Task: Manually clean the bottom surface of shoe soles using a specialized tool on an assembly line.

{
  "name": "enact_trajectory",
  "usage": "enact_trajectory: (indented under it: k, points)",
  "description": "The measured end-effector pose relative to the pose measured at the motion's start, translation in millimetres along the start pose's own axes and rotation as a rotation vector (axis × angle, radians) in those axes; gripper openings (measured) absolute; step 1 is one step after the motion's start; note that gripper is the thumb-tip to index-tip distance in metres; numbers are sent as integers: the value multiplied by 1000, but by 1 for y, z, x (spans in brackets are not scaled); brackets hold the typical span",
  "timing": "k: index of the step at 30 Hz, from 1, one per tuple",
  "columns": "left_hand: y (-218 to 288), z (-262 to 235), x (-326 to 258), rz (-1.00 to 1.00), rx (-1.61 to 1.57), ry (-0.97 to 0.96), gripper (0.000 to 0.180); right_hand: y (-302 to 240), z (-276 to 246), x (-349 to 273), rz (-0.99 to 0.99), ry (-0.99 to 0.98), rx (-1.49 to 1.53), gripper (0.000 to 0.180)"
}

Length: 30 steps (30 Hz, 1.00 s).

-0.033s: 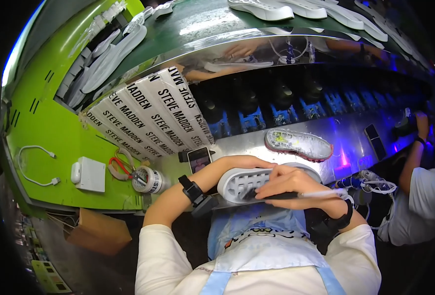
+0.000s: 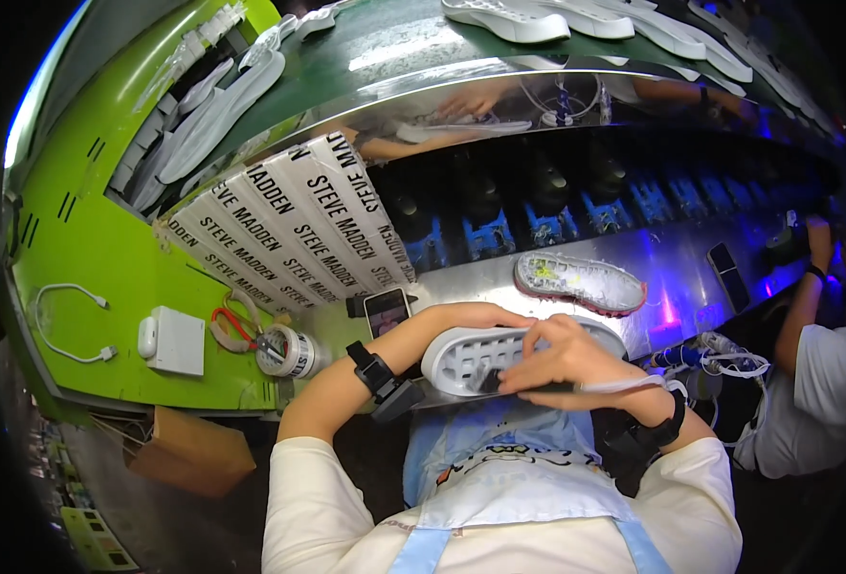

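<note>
A white shoe sole (image 2: 456, 364) lies at the near edge of the metal bench, its gridded inner side up. Around its far edge curls my left hand (image 2: 500, 315), holding it; most of those fingers are hidden. Bent over the sole's middle, my right hand (image 2: 568, 356) pinches a slim, dark brush-like tool (image 2: 488, 380). The tool's dark tip rests in or just over the grid cells; which of these I cannot tell. A pale cord or tube (image 2: 624, 385) runs along my right wrist. Beyond my hands sits another sole (image 2: 581, 281), with yellow marks and a reddish edge.
Left of my arm are a phone (image 2: 387, 311), a tape roll (image 2: 289, 351), red-handled pliers (image 2: 234, 327) and a white case (image 2: 174, 340). A printed box (image 2: 294, 225) stands behind them. White soles (image 2: 509, 17) line the far belt. A co-worker's arm (image 2: 798, 311) is at right.
My right hand and the tool tip have shifted slightly across the sole, with the fingers more raised. My left hand and the sole stay put.
</note>
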<state>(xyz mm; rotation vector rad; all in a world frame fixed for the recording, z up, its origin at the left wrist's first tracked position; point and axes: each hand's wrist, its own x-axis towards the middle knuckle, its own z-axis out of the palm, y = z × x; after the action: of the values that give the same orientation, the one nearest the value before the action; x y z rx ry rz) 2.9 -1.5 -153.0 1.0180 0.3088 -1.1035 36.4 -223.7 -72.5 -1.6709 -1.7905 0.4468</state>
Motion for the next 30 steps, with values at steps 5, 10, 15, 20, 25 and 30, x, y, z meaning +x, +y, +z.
enact_trajectory:
  k: [5,10,15,20,25,30]
  points:
    - [-25,-23,-18,219,-254,111,45,10,-23,-41,139,28,249,27]
    - [-76,22,23,1039,-889,-552,80,5,-5,-18,392,496,739,26]
    - [-73,62,22,1037,-992,-357,82,15,-4,10,472,797,834,25]
    - [-88,50,50,1155,-941,-428,72,12,60,27,144,711,-87,25]
    - [-95,37,52,1313,-487,61,63,5,42,32,153,789,74,23]
    - [-73,18,39,1083,-780,-665,82,-10,66,14,3,337,347,25]
